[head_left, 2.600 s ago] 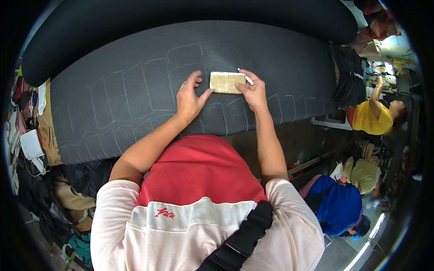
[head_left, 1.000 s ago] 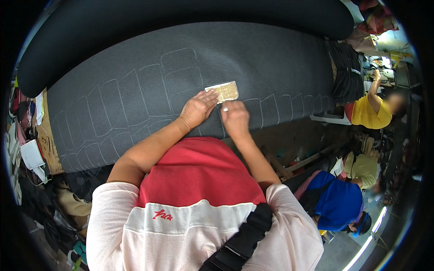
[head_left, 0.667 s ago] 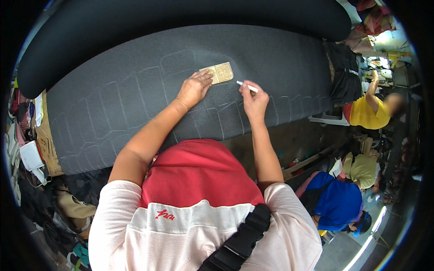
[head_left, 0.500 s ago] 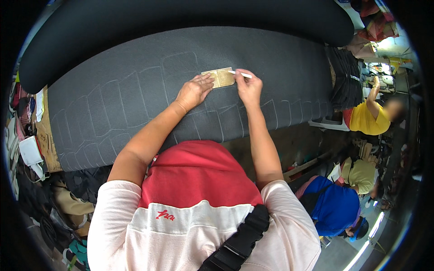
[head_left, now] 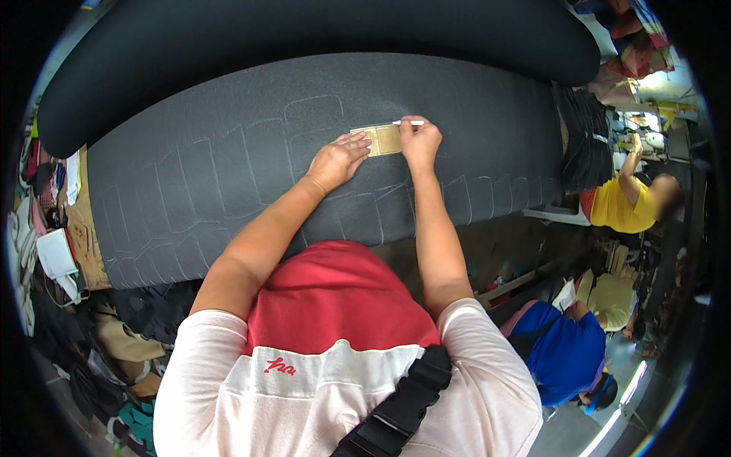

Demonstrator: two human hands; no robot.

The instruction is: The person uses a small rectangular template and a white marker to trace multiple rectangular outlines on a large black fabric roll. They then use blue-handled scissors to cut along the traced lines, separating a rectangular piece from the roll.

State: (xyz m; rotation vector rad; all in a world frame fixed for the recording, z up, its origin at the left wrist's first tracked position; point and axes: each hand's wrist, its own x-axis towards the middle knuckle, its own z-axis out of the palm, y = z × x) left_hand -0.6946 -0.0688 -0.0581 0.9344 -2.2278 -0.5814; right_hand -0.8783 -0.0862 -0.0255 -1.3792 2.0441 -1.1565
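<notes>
A dark grey leather-like sheet (head_left: 228, 164) lies spread in front of me, with rows of thin pale outlines drawn on it. On it rests a small tan rectangular template (head_left: 389, 140) with a line across its middle. My left hand (head_left: 339, 162) presses flat fingers on the template's left part, covering some of it. At the template's right end, my right hand (head_left: 420, 143) pinches a white marking pen (head_left: 412, 123). The pen's tip points left and meets the template's far edge, close to its far right corner.
A thick black roll (head_left: 320, 30) runs along the far side. At left, a wooden board edge (head_left: 93, 228) shows beside cloth piles and a white pad (head_left: 56, 254). At right are a person in yellow (head_left: 620, 204), a person in blue (head_left: 567, 354) and stacked black material (head_left: 582, 137).
The pen's tip has gone from the template's face to its far edge, and the pen lies more level. My right hand has moved closer to the template. My left hand still presses on it.
</notes>
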